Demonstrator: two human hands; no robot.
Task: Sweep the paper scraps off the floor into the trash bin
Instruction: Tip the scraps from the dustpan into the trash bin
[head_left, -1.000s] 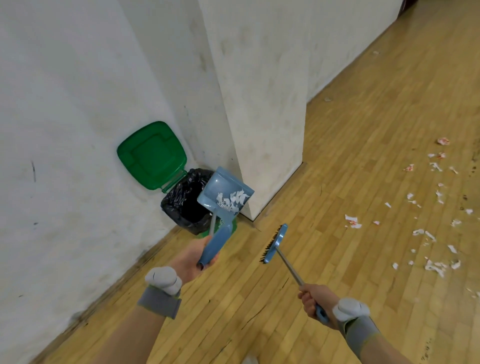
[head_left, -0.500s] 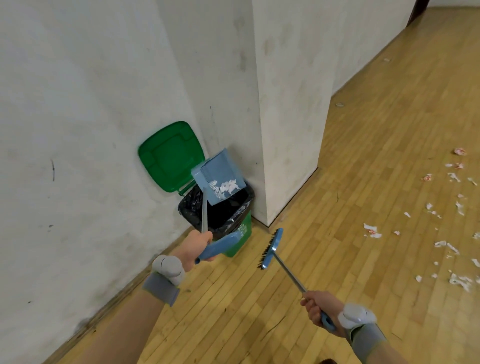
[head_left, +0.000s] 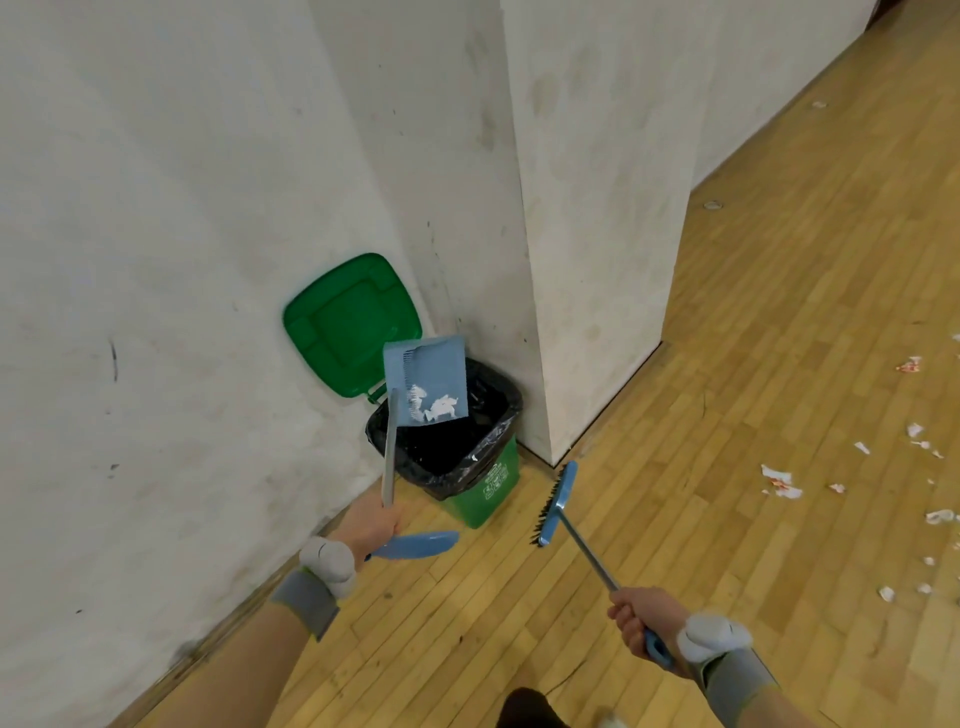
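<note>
**What the view keeps back**

The tilted dustpan (head_left: 431, 384) covers the rear of the trash bin's (head_left: 483, 493) mouth and a corner of its lid (head_left: 348, 322). Inside the black liner (head_left: 441, 457) nothing can be made out, and the bin's white print is too small to read. The left hand (head_left: 371, 525) grips the dustpan's shaft with its fingers out of sight. The right hand (head_left: 641, 618) hides most of the broom's (head_left: 553, 506) grip. Both forearms and a dark shape (head_left: 524, 709) are cut off below, and the paper scraps (head_left: 941, 516) run off the right edge.

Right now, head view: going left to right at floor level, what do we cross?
White wall → left hand gripping the dustpan handle → green trash bin → broom head → broom handle → right hand gripping it → paper scraps.
</note>
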